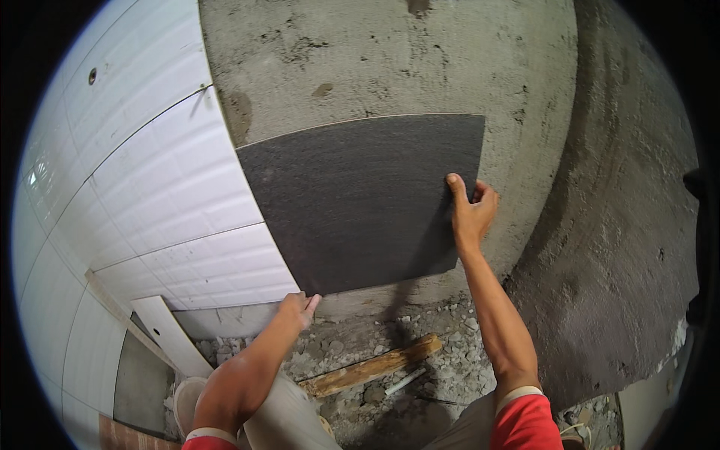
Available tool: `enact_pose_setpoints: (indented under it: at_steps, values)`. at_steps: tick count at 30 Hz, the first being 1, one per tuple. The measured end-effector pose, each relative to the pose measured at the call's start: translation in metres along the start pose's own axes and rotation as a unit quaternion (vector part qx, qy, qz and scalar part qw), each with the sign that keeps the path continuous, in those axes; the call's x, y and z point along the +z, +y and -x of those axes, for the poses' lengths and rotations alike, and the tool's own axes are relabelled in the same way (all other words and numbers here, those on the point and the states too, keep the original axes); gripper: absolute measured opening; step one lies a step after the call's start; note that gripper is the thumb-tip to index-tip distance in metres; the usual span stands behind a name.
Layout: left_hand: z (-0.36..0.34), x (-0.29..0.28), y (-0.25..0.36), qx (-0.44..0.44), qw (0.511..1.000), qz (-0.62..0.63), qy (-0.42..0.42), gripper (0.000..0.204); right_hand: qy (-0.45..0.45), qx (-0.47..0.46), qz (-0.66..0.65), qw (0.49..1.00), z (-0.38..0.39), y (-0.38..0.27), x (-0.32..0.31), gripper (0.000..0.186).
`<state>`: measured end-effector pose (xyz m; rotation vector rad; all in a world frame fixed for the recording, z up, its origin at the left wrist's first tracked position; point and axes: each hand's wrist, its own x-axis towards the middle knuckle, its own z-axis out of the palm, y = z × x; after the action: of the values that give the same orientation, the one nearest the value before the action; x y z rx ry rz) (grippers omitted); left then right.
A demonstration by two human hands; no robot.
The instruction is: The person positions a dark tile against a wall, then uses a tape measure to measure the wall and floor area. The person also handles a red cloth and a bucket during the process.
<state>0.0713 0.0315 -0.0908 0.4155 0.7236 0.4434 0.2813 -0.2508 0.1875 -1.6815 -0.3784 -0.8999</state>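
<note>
Head view, dark tile [352,210]: It stands upright in front of the rough grey wall [375,67], its left edge alongside the white tiles [180,172]; how closely its back meets the wall, I cannot tell.
Right hand [474,214]: My thumb lies on the tile's face near its right edge and my fingers curl round behind that edge, so I have it pinched.
Left hand [298,309]: My fingers are at the lower left corner; whether they grip it or only prop it from below, I cannot tell (my own knuckles hide the contact).
Lower corner: If those fingers slip, I judge this side could sag and the tile could tilt.
Right edge: With fingers behind it, pressing the tile back could trap them against the wall.
Left seam: A hard sideways shove could chip either the tile or its white neighbours.
Floor: Loose rubble [341,337] and a length of wood [371,367] lie below; a misstep there could jolt my hold.
</note>
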Motion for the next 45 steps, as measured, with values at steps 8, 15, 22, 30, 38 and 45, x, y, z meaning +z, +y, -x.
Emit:
enact_pose_setpoints:
  at_steps: [8, 15, 22, 30, 38, 45]
  values:
    - [0.041, 0.032, -0.002, 0.007, 0.998, 0.064, 0.025, 0.043, -0.019, 0.020, -0.004, 1.000, -0.006, -0.001, -0.005, 0.086]
    - [0.025, 0.010, -0.002, 0.026, 0.999, 0.044, -0.002, 0.040, -0.027, 0.012, -0.035, 0.999, -0.002, 0.005, 0.008, 0.087]
    - [0.042, 0.025, 0.004, 0.029, 0.999, 0.010, 0.042, 0.040, -0.009, 0.009, -0.001, 1.000, 0.010, 0.010, 0.005, 0.090]
    - [0.063, 0.023, 0.014, 0.003, 0.998, 0.029, 0.053, 0.048, -0.013, 0.012, -0.005, 1.000, 0.021, 0.005, 0.007, 0.095]
    - [0.070, 0.011, 0.019, -0.008, 0.997, 0.043, 0.056, 0.047, -0.023, 0.023, 0.004, 0.999, 0.030, 0.001, 0.007, 0.099]
    - [0.073, 0.009, 0.020, -0.008, 0.998, 0.035, 0.057, 0.049, -0.035, 0.023, 0.000, 0.999, 0.035, -0.005, 0.003, 0.100]
